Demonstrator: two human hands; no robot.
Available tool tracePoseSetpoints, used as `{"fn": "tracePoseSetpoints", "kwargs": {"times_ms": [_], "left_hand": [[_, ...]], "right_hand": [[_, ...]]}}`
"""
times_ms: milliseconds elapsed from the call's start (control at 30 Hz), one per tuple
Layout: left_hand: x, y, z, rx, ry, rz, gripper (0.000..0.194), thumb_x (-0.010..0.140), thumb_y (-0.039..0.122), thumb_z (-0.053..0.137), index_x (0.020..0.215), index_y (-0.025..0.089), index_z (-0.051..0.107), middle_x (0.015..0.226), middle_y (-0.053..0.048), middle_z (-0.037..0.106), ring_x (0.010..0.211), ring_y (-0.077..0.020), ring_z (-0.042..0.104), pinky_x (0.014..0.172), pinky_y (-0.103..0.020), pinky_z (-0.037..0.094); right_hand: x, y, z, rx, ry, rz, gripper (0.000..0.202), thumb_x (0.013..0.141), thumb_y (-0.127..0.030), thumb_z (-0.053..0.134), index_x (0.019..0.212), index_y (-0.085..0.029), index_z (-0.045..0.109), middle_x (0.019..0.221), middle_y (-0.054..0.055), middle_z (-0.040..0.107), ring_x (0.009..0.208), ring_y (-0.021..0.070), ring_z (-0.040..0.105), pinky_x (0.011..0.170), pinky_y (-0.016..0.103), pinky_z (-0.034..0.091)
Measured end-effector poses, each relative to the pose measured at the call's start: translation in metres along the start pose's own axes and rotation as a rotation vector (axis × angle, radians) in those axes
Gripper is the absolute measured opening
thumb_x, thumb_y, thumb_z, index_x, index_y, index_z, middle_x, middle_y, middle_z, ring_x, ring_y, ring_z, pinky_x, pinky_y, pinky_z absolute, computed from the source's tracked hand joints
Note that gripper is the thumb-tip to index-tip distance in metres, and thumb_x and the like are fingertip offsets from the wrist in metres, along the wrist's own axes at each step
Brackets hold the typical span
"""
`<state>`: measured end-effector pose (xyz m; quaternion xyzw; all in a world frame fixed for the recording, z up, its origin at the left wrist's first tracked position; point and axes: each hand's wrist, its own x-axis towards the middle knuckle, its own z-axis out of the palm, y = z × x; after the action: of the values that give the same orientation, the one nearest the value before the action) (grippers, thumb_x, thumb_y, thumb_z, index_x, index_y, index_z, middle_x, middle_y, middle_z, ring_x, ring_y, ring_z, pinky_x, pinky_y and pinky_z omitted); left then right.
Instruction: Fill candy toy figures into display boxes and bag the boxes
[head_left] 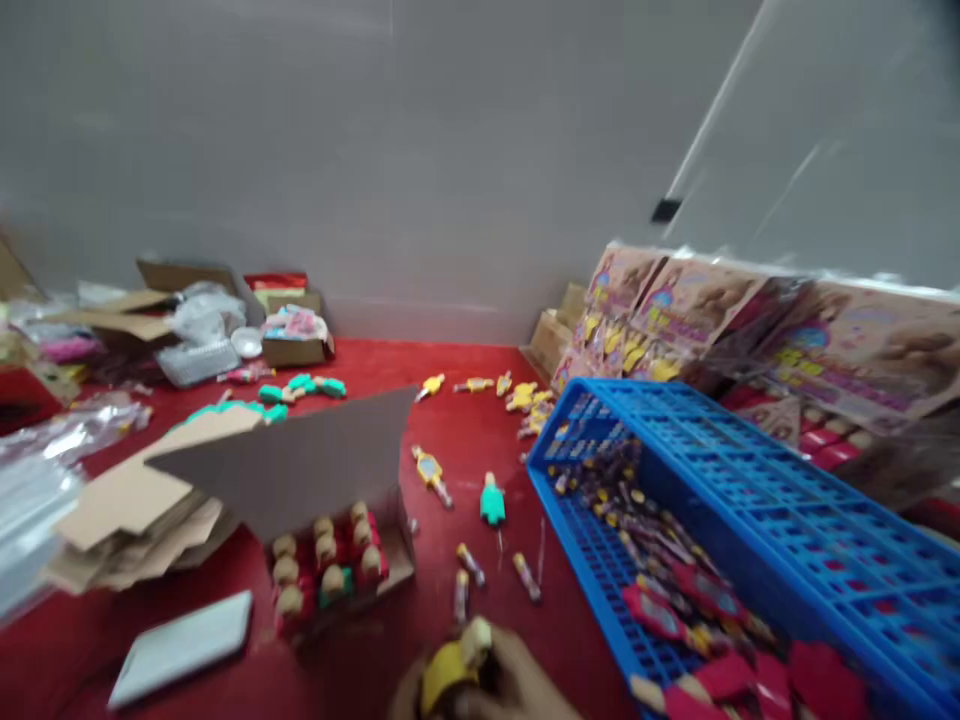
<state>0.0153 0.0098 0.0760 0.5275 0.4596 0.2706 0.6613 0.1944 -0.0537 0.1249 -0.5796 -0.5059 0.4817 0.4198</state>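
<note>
At the bottom edge of the head view, a small yellow doll with a round beige head is held between my two hands. My right hand wraps it from the right, fingers closed on it. On its other side my left hand grips it too, mostly cut off by the frame and blurred. Up and to the left is an open cardboard box with several round-headed red dolls in rows, plus a green one. Short purple-and-yellow sticks lie just beyond my hands. A green doll and a yellow doll lie farther off.
A blue plastic basket on the right holds several sticks and red dolls. Behind it stand printed display boxes. On the left are flattened cardboard, a white phone-like slab and clear plastic bags. A grey wall closes off the back.
</note>
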Motion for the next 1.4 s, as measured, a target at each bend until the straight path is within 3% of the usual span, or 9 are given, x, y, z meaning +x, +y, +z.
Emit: {"fn": "tracePoseSetpoints", "kwargs": {"times_ms": [67, 167, 267, 367, 467, 567, 733, 1100, 1400], "left_hand": [[-0.016, -0.011, -0.002, 0.011, -0.005, -0.013, 0.045, 0.070, 0.025, 0.074, 0.114, 0.024, 0.066, 0.120, -0.004, 0.067, 0.119, -0.0298, 0.058, 0.102, -0.044, 0.049], [-0.022, -0.021, -0.001, 0.286, 0.068, 0.270, 0.053, 0.082, 0.031, 0.060, 0.132, 0.017, 0.054, 0.138, -0.013, 0.056, 0.130, -0.0278, 0.050, 0.112, -0.047, 0.039], [-0.001, -0.026, -0.001, 0.761, 0.142, 0.424, 0.052, 0.090, 0.031, 0.049, 0.139, 0.013, 0.047, 0.144, -0.017, 0.049, 0.137, -0.0262, 0.043, 0.114, -0.046, 0.036], [0.028, -0.035, -0.001, 1.148, 0.140, 0.448, 0.062, 0.093, 0.037, 0.046, 0.145, 0.004, 0.036, 0.154, -0.021, 0.034, 0.145, -0.0286, 0.027, 0.119, -0.046, 0.025], [0.041, -0.047, 0.002, 1.317, 0.165, 0.455, 0.070, 0.096, 0.046, 0.039, 0.149, 0.001, 0.026, 0.157, -0.021, 0.025, 0.147, -0.0309, 0.021, 0.119, -0.049, 0.019], [0.038, -0.059, 0.003, 1.361, 0.159, 0.460, 0.068, 0.097, 0.046, 0.037, 0.148, 0.001, 0.029, 0.155, -0.021, 0.030, 0.147, -0.0318, 0.023, 0.119, -0.051, 0.018], [0.032, -0.067, -0.004, 1.336, 0.141, 0.486, 0.068, 0.095, 0.043, 0.042, 0.148, 0.002, 0.029, 0.155, -0.021, 0.031, 0.147, -0.0321, 0.023, 0.119, -0.053, 0.018], [0.037, -0.065, -0.001, 1.315, 0.134, 0.464, 0.069, 0.091, 0.039, 0.049, 0.146, 0.003, 0.031, 0.155, -0.021, 0.031, 0.148, -0.0320, 0.019, 0.121, -0.052, 0.016], [0.037, -0.067, -0.003, 1.331, 0.162, 0.497, 0.067, 0.091, 0.037, 0.048, 0.147, 0.003, 0.032, 0.154, -0.020, 0.034, 0.147, -0.0318, 0.023, 0.120, -0.051, 0.020]], "right_hand": [[-0.002, -0.014, 0.004, -0.102, -0.096, -0.096, 0.031, 0.076, -0.046, 0.068, 0.091, -0.020, 0.066, 0.088, 0.005, 0.068, 0.080, 0.0204, 0.062, 0.074, 0.032, 0.051], [0.003, -0.033, -0.005, -0.269, 0.056, -0.262, 0.019, 0.083, -0.038, 0.064, 0.088, -0.020, 0.063, 0.082, 0.004, 0.067, 0.073, 0.0170, 0.060, 0.067, 0.028, 0.050], [0.025, -0.049, -0.019, -0.393, 0.219, -0.335, 0.021, 0.082, -0.035, 0.068, 0.098, -0.021, 0.064, 0.092, 0.005, 0.066, 0.080, 0.0180, 0.063, 0.070, 0.029, 0.050], [0.056, -0.056, -0.019, -0.467, 0.183, -0.441, 0.022, 0.080, -0.038, 0.071, 0.096, -0.023, 0.066, 0.090, 0.004, 0.068, 0.077, 0.0192, 0.063, 0.072, 0.031, 0.050], [0.090, -0.056, -0.004, -0.486, 0.124, -0.495, 0.021, 0.081, -0.040, 0.068, 0.095, -0.024, 0.067, 0.085, 0.004, 0.069, 0.070, 0.0185, 0.062, 0.068, 0.032, 0.048], [0.123, -0.050, 0.011, -0.497, 0.101, -0.462, 0.021, 0.079, -0.041, 0.067, 0.087, -0.022, 0.067, 0.075, 0.003, 0.067, 0.064, 0.0173, 0.058, 0.063, 0.030, 0.044], [0.151, -0.043, 0.019, -0.657, -0.045, -0.386, 0.009, 0.075, -0.025, 0.063, 0.078, -0.017, 0.062, 0.072, 0.001, 0.063, 0.063, 0.0135, 0.050, 0.061, 0.025, 0.036], [0.157, -0.030, 0.014, -0.736, -0.129, -0.414, 0.008, 0.078, -0.015, 0.055, 0.084, -0.013, 0.060, 0.081, 0.006, 0.063, 0.070, 0.0152, 0.051, 0.065, 0.026, 0.036], [0.159, -0.054, 0.019, -0.958, -0.192, -0.257, 0.021, 0.078, -0.011, 0.057, 0.099, -0.009, 0.063, 0.093, 0.015, 0.070, 0.077, 0.0218, 0.062, 0.064, 0.029, 0.038]]}}
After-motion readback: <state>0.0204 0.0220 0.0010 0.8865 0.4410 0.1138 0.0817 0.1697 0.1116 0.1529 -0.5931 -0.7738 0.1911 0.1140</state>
